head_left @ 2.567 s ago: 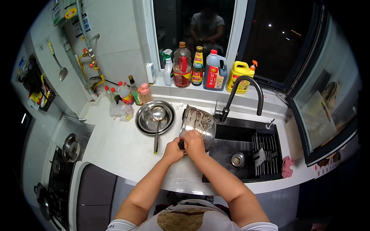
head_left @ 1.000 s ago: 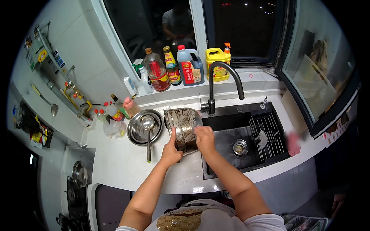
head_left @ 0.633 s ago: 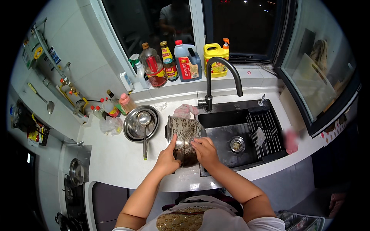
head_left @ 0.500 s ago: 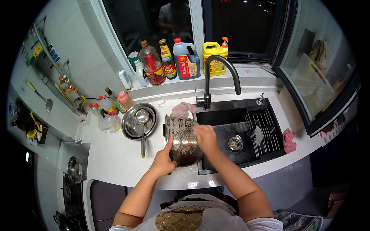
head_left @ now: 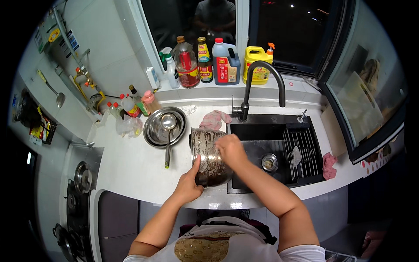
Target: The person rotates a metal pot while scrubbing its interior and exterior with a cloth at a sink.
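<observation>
A metal pot (head_left: pixel 205 146), its side smeared with dark brown stains, lies tipped over between the counter and the left edge of the sink. My left hand (head_left: pixel 190 185) grips it at the lower left, the thumb pointing up along its wall. Fingers curled, my right hand (head_left: pixel 231 150) presses against the upper right of the stained side; whatever is under those fingertips is hidden. Left of the pot, a ladle (head_left: pixel 168 124) rests in a steel basin (head_left: pixel 150 134). A pink cloth (head_left: pixel 214 120) lies crumpled just behind the pot.
The black sink (head_left: pixel 248 146) has a curved faucet (head_left: pixel 262 65) and a roll-up drying rack (head_left: pixel 303 153). Another pink cloth (head_left: pixel 329 166) lies at its right. Bottles (head_left: pixel 224 65) line the windowsill. An open window sash (head_left: pixel 362 91) juts in at the right.
My right hand has slid left across the pot's stained side. My left hand keeps its grip on the pot. The whole view has shifted slightly.
</observation>
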Motion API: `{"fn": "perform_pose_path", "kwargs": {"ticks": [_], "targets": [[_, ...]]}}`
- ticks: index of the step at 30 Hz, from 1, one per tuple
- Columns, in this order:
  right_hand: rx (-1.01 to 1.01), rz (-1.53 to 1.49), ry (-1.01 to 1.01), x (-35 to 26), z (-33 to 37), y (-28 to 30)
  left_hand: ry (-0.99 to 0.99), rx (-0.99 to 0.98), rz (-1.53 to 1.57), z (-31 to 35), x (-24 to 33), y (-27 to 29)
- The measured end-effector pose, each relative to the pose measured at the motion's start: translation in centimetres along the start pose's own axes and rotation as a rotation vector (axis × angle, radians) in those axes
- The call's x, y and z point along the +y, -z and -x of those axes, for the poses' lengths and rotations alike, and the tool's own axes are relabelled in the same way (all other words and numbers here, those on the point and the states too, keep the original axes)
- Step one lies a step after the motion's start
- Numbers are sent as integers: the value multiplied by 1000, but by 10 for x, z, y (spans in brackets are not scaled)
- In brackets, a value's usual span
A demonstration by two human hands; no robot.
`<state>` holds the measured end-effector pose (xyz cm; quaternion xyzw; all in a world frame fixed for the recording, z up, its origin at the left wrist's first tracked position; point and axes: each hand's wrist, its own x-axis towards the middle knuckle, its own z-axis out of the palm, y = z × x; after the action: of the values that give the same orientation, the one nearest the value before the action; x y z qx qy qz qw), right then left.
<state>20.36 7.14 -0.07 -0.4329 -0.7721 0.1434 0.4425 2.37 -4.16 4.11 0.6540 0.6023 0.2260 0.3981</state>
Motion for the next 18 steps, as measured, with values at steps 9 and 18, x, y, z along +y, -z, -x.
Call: {"fn": "perform_pose_path", "kwargs": {"ticks": [9,18], "targets": [[-29,45,-56,4,-2,9,-86,48,-25,5,-14,-2],[-27,-105,264,-28,40,6,-108,53,-22,18,-28,-1]]}}
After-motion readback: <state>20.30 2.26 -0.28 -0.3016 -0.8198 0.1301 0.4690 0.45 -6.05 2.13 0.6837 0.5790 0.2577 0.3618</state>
